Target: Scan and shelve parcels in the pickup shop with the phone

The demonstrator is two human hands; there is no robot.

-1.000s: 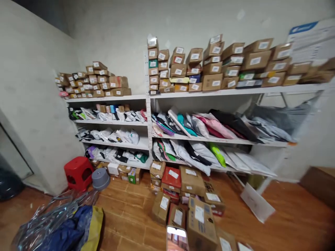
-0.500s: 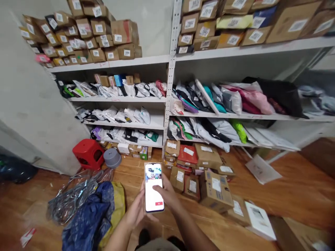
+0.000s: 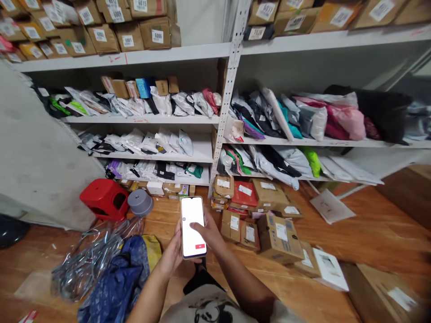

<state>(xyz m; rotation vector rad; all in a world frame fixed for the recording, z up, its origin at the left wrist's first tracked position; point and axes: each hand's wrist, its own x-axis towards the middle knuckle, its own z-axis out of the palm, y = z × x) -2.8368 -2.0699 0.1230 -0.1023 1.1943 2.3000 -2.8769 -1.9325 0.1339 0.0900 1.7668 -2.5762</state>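
Note:
A smartphone point(image 3: 192, 226) with a lit white screen is upright in front of me, above the wooden floor. My left hand point(image 3: 172, 253) grips it from the left and from behind. My right hand point(image 3: 211, 233) holds its right edge, thumb resting on the middle of the screen. Both forearms rise from the bottom of the view. Straight ahead stand white metal shelves point(image 3: 215, 120) packed with bagged parcels, with labelled cardboard boxes point(image 3: 129, 36) on the top shelf.
Several cardboard boxes point(image 3: 269, 224) lie piled on the floor under the shelves. A red plastic stool point(image 3: 104, 198) and a grey stool point(image 3: 140, 202) stand at left by a wall. Crumpled clear plastic and a blue and yellow bag point(image 3: 117, 278) lie at lower left.
My view has tilted down and come closer to the shelves. The phone rose from the bottom edge into the middle, and both hands came into view; its screen changed to mostly white.

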